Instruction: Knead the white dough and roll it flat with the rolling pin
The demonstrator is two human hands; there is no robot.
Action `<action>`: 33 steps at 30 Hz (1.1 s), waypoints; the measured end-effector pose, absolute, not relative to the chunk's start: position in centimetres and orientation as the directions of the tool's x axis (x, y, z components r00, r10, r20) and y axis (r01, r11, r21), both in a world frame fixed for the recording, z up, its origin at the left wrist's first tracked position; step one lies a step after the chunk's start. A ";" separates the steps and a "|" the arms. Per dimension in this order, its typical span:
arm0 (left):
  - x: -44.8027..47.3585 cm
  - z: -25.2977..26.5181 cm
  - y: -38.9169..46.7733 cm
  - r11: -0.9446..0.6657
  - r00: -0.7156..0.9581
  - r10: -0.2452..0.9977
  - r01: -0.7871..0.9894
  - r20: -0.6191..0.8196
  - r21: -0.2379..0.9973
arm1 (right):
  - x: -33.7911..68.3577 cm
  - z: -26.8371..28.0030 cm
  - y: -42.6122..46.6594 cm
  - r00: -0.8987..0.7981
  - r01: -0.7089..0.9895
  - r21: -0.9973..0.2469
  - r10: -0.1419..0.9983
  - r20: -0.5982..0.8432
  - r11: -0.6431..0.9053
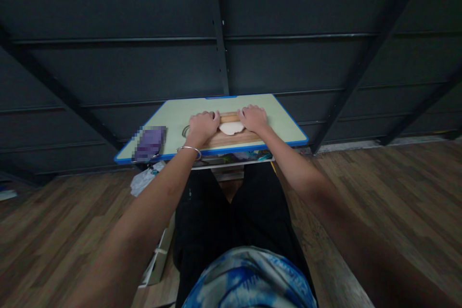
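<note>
- The left hand [204, 126] was curled over the left end of a wooden rolling pin [229, 118], the right hand [253, 118] closed over its right end, at a small table [169, 115] with a pale green top.
- A white, dough-like piece [231, 128] lay on a wooden board [233, 139], between the two hands and on the near side of the pin; whether it ran on beneath the pin could not be told.
- Uneven pressure looked the likeliest trouble: had one hand borne down harder than the other, the piece could have come out thin on one side and thick on the other.
- Sticking was a second risk; how tacky the surface was did not show, but a moist one might have clung to the pin and torn as it turned.
- The board lay close to the table's near blue rim, where a hard push or pull might have set it sliding if its underside lacked grip.
- A dark looped object [185, 131] lay just beside the left hand, its nature unclear; a wide stroke could have knocked the knuckles against it.
- A bracelet [191, 147] circled the left wrist near that rim and could have snagged there.
- A purple item [149, 142], obscured by pixelation, lay at the table's left corner and might have dropped off if the table rocked.
</note>
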State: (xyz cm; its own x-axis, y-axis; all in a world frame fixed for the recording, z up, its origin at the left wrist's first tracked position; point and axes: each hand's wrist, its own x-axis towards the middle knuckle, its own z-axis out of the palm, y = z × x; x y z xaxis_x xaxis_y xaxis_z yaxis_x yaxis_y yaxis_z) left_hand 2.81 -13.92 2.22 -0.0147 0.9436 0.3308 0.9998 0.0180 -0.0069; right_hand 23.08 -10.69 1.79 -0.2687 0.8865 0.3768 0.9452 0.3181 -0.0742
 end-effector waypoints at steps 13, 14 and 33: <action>2.8 2.1 -14.4 0.006 -0.018 0.928 0.999 0.373 0.036 | 23.2 1.6 -10.9 -0.282 0.942 -0.064 0.880 0.381 0.330; 2.9 2.2 -14.4 0.008 -0.022 0.927 0.999 0.374 0.039 | 23.2 1.6 -10.8 -0.283 0.941 -0.067 0.881 0.380 0.331; 3.0 3.0 -14.8 -0.025 0.003 0.944 0.998 0.331 0.061 | 23.5 2.0 -10.7 -0.320 0.915 -0.131 0.884 0.341 0.382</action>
State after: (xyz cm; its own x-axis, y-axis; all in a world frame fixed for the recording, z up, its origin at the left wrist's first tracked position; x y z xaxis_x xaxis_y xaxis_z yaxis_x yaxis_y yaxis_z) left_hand 2.99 -14.79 3.00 0.0031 0.9436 0.3312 0.9978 -0.0249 0.0614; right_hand 23.48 -10.65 2.01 -0.3202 0.8838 0.3410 0.9147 0.3821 -0.1315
